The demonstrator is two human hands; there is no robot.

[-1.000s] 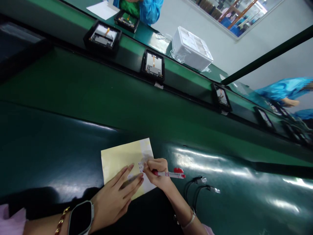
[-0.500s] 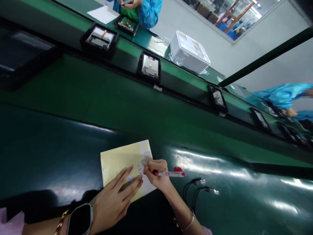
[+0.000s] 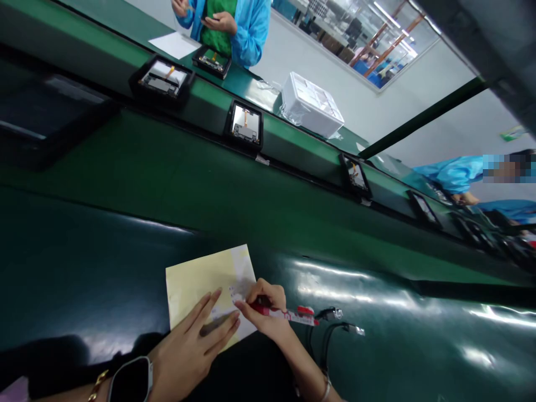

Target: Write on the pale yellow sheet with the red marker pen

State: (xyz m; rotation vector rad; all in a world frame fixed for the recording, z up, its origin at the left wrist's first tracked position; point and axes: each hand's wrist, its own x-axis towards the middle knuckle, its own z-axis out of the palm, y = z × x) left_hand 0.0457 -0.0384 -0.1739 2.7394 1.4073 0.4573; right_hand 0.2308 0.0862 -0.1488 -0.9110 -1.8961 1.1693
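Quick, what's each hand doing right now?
Left hand: open, resting on the pale yellow paper.
Right hand: closed, holding a red-and-white pen.

Glossy grn bench (image 3: 419, 349), wht wall (image 3: 412, 100), lg window (image 3: 360, 36)

The yellow paper (image 3: 188, 285) looks smooth and matt. At the paper's right edge, the pen (image 3: 299, 317) is shiny plastic; beyond that edge, black cables (image 3: 325, 343) look rubbery. Around the paper, the tabletop (image 3: 402, 346) is glossy; nearer than the paper, a watch (image 3: 129, 384) has a glassy face.
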